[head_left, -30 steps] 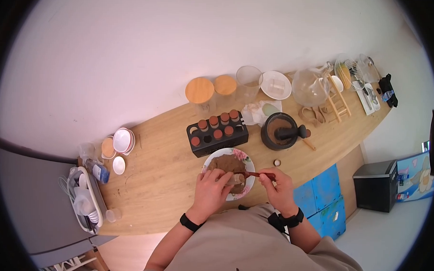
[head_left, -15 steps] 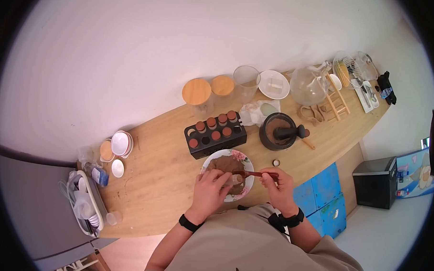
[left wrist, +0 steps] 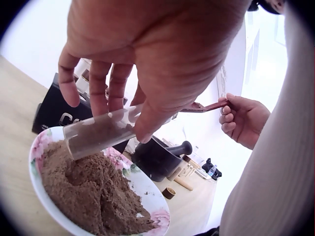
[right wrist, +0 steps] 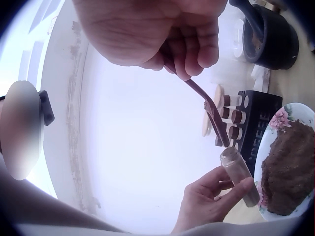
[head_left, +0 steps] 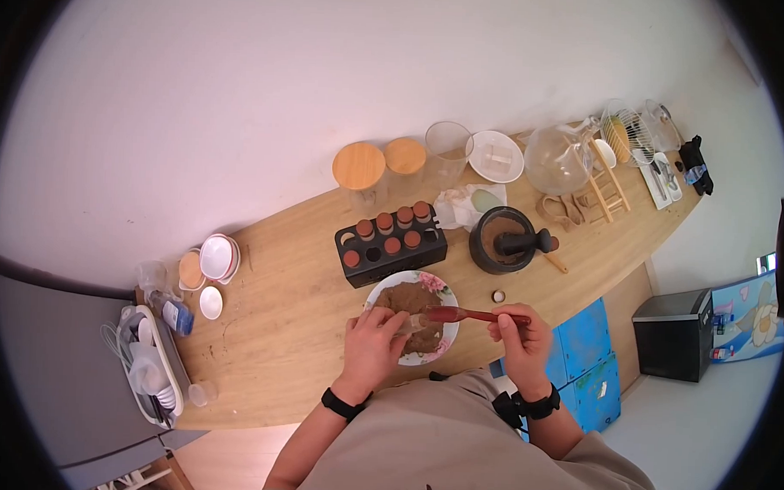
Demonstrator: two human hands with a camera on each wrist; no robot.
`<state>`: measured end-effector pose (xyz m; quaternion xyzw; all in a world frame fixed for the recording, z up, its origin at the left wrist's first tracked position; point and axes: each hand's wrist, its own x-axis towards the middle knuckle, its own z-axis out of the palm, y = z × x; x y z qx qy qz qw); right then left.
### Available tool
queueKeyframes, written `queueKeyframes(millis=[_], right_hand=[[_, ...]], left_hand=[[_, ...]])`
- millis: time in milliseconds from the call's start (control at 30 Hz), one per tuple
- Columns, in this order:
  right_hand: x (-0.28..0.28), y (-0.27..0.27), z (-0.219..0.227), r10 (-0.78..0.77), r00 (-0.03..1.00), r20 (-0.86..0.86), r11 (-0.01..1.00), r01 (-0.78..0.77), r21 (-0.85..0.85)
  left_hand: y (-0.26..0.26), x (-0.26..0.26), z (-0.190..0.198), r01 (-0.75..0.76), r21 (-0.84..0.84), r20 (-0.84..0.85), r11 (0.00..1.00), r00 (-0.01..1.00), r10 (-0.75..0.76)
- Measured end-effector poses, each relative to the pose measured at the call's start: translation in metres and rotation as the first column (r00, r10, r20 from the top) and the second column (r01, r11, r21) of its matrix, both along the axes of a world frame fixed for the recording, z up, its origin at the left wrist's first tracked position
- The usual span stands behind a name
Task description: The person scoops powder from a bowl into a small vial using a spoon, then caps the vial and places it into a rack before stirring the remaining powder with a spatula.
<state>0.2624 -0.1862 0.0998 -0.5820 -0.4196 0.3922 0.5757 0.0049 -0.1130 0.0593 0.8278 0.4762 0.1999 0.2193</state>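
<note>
My left hand [head_left: 372, 350] pinches a small clear glass tube [left wrist: 101, 132], tilted over a floral plate [left wrist: 37, 184] heaped with brown powder [left wrist: 88, 189]. A little powder shows inside the tube. My right hand [head_left: 524, 343] grips the handle of a dark red scoop [head_left: 467, 314]. In the right wrist view the scoop's tip [right wrist: 224, 137] is at the mouth of the glass tube [right wrist: 238, 172]; whether they touch, I cannot tell. Behind the plate stands a black rack [head_left: 392, 254] holding several tubes with reddish-brown caps.
A black mortar [head_left: 498, 252] with its pestle stands right of the rack, and a small loose cap [head_left: 498, 296] lies near the plate. Wooden-lidded jars [head_left: 358, 168], a white plate [head_left: 497, 157] and a glass vessel [head_left: 557, 160] line the wall. White bowls [head_left: 219, 257] sit at left.
My right hand has moved slightly right and drawn the scoop back, so more of it shows beside the tube. My left hand still holds the tube, shifted slightly left.
</note>
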Motion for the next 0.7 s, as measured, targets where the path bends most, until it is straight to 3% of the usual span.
queueKeyframes(millis=[67,133,267,333,367,433,567,633,700], right_hand=[[-0.001,-0.001,0.006,-0.014,1.0,-0.002,1.0,0.014,0.017],[-0.002,0.0,0.014,0.074,0.985,0.157,0.997,-0.075,0.005],[-0.004,-0.001,0.026,0.026,0.992,0.127,0.997,-0.036,0.072],[-0.007,0.0,0.033,0.137,0.914,0.381,0.977,-0.187,0.098],[-0.009,0.0,0.034,0.134,0.914,0.382,0.978,-0.185,0.1],[-0.012,0.0,0.036,0.105,0.974,0.202,0.986,-0.129,0.11],[-0.006,0.004,0.015,0.09,0.984,0.154,0.99,-0.106,0.095],[-0.003,0.005,-0.001,-0.03,1.0,-0.006,0.999,0.031,0.023],[0.003,0.005,-0.021,0.006,0.996,0.085,1.0,-0.004,-0.025]], left_hand=[[0.0,0.0,0.0,-0.001,-0.007,0.007,1.0,1.0,0.001],[0.0,0.001,0.001,-0.003,0.01,0.037,1.0,0.999,0.002],[-0.001,0.001,0.0,-0.015,0.005,0.074,1.0,0.997,0.014],[0.0,0.003,-0.001,-0.014,-0.016,0.117,1.0,0.993,0.015],[0.0,0.003,-0.002,-0.012,-0.015,0.118,1.0,0.993,0.013],[-0.001,0.001,-0.003,-0.036,-0.022,0.161,0.999,0.986,0.039],[0.001,-0.003,-0.008,-0.065,-0.154,0.281,0.986,0.954,0.106],[-0.001,-0.006,-0.008,-0.129,-0.167,0.348,0.977,0.92,0.181],[-0.001,-0.009,-0.006,-0.148,-0.201,0.375,0.968,0.902,0.216]])
